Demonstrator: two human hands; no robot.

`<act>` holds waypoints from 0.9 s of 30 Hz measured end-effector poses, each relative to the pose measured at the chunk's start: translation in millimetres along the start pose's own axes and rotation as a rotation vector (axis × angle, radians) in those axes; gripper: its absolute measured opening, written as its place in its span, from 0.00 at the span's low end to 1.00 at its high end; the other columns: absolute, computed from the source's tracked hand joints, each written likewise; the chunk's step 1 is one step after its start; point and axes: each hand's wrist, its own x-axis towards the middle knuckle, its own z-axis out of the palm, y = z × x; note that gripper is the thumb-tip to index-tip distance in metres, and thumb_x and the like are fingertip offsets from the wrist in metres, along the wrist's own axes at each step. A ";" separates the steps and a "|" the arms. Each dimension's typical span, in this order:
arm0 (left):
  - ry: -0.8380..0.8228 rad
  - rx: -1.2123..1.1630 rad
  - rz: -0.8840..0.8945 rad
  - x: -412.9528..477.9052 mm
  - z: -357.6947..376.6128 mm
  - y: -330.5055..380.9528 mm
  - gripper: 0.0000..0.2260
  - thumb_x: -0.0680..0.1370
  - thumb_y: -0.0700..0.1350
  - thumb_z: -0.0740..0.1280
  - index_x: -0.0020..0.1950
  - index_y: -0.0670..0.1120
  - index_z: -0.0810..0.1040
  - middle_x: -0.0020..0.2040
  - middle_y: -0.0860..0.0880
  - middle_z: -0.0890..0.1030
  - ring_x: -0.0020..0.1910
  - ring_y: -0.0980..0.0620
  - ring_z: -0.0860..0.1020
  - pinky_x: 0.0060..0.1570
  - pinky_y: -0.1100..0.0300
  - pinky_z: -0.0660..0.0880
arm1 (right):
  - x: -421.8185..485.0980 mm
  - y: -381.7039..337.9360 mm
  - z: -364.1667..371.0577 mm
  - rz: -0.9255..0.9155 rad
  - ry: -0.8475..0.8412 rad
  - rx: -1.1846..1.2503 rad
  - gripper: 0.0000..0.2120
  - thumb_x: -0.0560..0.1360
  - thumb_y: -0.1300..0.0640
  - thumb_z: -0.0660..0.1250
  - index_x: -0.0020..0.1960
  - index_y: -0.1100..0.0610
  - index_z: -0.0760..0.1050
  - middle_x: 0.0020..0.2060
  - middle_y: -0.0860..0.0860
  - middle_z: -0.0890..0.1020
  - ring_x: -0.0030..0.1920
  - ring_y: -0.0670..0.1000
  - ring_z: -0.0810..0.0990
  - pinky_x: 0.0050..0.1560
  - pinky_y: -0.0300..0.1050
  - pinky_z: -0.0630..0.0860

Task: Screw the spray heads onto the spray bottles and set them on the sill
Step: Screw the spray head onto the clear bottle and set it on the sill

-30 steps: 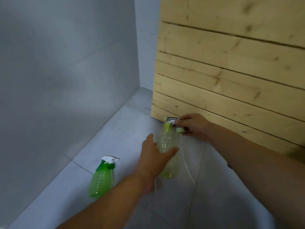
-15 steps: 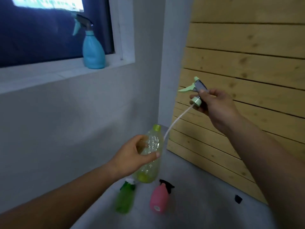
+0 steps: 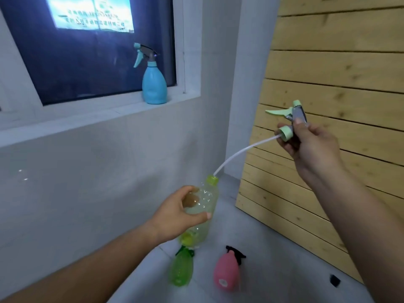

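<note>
My left hand (image 3: 179, 213) grips a clear yellow-green bottle (image 3: 203, 206), tilted with its open neck toward the upper right. My right hand (image 3: 310, 143) holds a pale green and grey spray head (image 3: 290, 119) up and to the right of the bottle. Its white dip tube (image 3: 242, 153) curves down and its tip sits at the bottle's mouth. A blue spray bottle (image 3: 154, 84) with its head on stands on the white window sill (image 3: 87, 114). On the floor stand a green bottle (image 3: 181, 270) and a pink bottle (image 3: 227, 271), both with heads on.
A wall of pale wooden slats (image 3: 328, 106) rises on the right, close behind my right hand. A dark window (image 3: 87, 51) sits above the sill. The floor is light grey tile (image 3: 273, 270), with a small black object (image 3: 334, 280) near the slats.
One second ago both hands were down at the floor on the bottle and head. They have since lifted them; the head has drawn away to the right, with the tube tip now at the bottle's mouth.
</note>
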 end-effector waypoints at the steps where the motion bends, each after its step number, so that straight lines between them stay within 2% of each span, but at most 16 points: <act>1: -0.005 0.008 0.001 0.7 1.1 -0.4 0.39 0.58 0.60 0.80 0.66 0.50 0.77 0.57 0.47 0.83 0.58 0.51 0.82 0.65 0.50 0.77 | 0.8 0.5 -0.4 0.003 -0.002 0.000 0.10 0.80 0.57 0.64 0.56 0.63 0.75 0.52 0.62 0.84 0.42 0.53 0.86 0.46 0.44 0.82; 6: -0.025 0.014 0.011 4.3 8.0 0.4 0.37 0.58 0.60 0.80 0.65 0.53 0.77 0.57 0.49 0.82 0.58 0.53 0.81 0.65 0.52 0.77 | 2.0 9.6 -0.7 0.059 -0.032 -0.029 0.20 0.79 0.57 0.66 0.65 0.69 0.70 0.50 0.61 0.85 0.43 0.55 0.85 0.42 0.44 0.82; 9: -0.050 0.030 0.025 6.2 12.1 2.8 0.35 0.59 0.61 0.80 0.64 0.57 0.76 0.56 0.53 0.82 0.57 0.57 0.81 0.64 0.55 0.78 | -5.7 20.7 4.4 0.125 -0.110 -0.117 0.18 0.78 0.59 0.68 0.62 0.68 0.71 0.49 0.61 0.86 0.43 0.53 0.86 0.39 0.41 0.82; 12: -0.058 0.040 0.061 9.0 15.4 5.8 0.30 0.60 0.62 0.80 0.61 0.62 0.77 0.54 0.55 0.83 0.54 0.60 0.81 0.60 0.58 0.78 | -17.1 37.0 10.4 0.174 -0.264 -0.248 0.06 0.77 0.63 0.68 0.51 0.62 0.72 0.52 0.64 0.84 0.47 0.57 0.85 0.48 0.50 0.82; 13: -0.060 0.031 0.066 10.0 16.4 6.4 0.31 0.61 0.62 0.80 0.62 0.62 0.77 0.54 0.55 0.83 0.54 0.60 0.82 0.60 0.58 0.79 | -21.2 41.9 12.9 0.193 -0.325 -0.279 0.05 0.77 0.64 0.67 0.51 0.61 0.71 0.53 0.65 0.84 0.48 0.58 0.85 0.53 0.54 0.82; 15: -0.068 0.002 0.069 11.1 17.4 7.9 0.33 0.61 0.62 0.81 0.64 0.62 0.77 0.56 0.55 0.84 0.55 0.58 0.82 0.60 0.56 0.79 | -27.7 49.2 16.0 0.214 -0.431 -0.340 0.08 0.78 0.64 0.65 0.56 0.65 0.71 0.52 0.64 0.85 0.48 0.56 0.85 0.57 0.55 0.80; 17: -0.076 -0.026 0.076 11.1 17.7 9.0 0.31 0.62 0.62 0.81 0.63 0.65 0.78 0.55 0.55 0.85 0.55 0.56 0.83 0.58 0.57 0.80 | -31.9 52.4 16.8 0.204 -0.520 -0.396 0.11 0.79 0.64 0.64 0.60 0.67 0.71 0.50 0.60 0.86 0.48 0.54 0.85 0.57 0.53 0.81; 22: -0.107 -0.060 0.083 5.4 16.3 14.6 0.25 0.64 0.58 0.81 0.59 0.66 0.79 0.44 0.62 0.85 0.43 0.63 0.83 0.44 0.70 0.77 | -36.1 51.3 13.5 0.154 -0.652 -0.536 0.14 0.76 0.65 0.69 0.61 0.61 0.72 0.52 0.56 0.85 0.57 0.56 0.83 0.61 0.55 0.78; 27: -0.138 -0.117 0.080 1.3 15.5 23.6 0.19 0.67 0.52 0.80 0.55 0.67 0.82 0.47 0.59 0.87 0.46 0.60 0.85 0.45 0.70 0.78 | -33.8 50.2 10.8 0.137 -0.722 -0.581 0.17 0.76 0.65 0.69 0.62 0.58 0.72 0.54 0.54 0.85 0.60 0.52 0.81 0.63 0.52 0.77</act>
